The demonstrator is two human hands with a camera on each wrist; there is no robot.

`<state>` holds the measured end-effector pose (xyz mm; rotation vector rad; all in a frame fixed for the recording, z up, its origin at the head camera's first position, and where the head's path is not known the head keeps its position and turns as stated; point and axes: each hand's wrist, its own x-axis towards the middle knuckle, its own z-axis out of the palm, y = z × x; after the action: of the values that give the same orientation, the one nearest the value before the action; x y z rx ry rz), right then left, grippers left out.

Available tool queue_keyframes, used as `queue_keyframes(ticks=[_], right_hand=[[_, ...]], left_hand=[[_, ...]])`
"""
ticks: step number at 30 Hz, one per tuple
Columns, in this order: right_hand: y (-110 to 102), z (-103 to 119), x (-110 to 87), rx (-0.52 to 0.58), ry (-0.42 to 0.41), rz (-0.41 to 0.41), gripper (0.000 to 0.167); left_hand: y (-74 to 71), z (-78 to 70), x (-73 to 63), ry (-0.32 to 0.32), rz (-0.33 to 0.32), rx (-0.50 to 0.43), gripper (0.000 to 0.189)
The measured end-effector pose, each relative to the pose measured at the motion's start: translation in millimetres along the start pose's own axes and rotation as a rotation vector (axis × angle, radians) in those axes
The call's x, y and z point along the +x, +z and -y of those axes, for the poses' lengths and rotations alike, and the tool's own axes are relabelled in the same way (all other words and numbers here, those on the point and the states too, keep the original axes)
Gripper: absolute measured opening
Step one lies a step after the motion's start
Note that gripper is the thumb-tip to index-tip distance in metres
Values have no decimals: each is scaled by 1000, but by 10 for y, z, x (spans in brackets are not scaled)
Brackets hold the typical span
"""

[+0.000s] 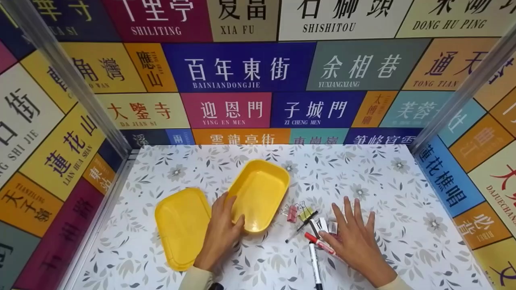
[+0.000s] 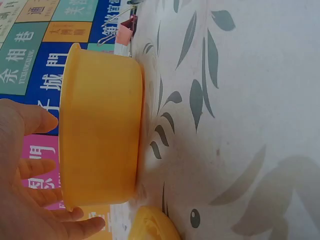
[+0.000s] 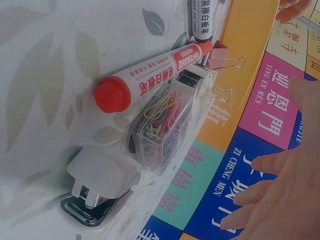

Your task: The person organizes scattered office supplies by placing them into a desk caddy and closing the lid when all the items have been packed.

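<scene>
My left hand (image 1: 221, 231) is at the near left side of a yellow plastic box (image 1: 262, 197), fingers loosely spread by its rim; whether they touch it I cannot tell. The box sits upright with nothing inside. Its yellow lid (image 1: 181, 231) lies flat to the left. Fingers spread, my right hand (image 1: 356, 237) hovers over a group of stationery and holds nothing. Below it are a red whiteboard marker (image 3: 150, 75), a clear case of colourful paper clips (image 3: 162, 125) and a small white stapler (image 3: 102, 172), which the hand hides in the head view.
Beside these lie a black whiteboard marker (image 1: 314, 264), a thin black pen (image 1: 301, 226), a pink binder clip (image 1: 292, 214), a green binder clip (image 1: 305, 213) and a white item (image 1: 319, 226). Printed panels (image 1: 238, 66) wall the floral table (image 1: 399, 185) at back and sides.
</scene>
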<state>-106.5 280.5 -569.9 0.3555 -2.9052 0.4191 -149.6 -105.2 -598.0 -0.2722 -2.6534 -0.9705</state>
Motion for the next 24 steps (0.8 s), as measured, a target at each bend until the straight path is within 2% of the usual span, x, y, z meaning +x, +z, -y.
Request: queue_keyframes(ticks=[6,18,24], right_hand=[[21,-29,-14,-2,-1,-3,93],[19,-22,-21,19,11,14,91],[27,-40,-28,51,16,11,88]], left_hand=[[28,48,11,-7,-36,-87,59],[41,113,37,-135,-45,-252,62],[67,177,63,-136,-90,-302,62]])
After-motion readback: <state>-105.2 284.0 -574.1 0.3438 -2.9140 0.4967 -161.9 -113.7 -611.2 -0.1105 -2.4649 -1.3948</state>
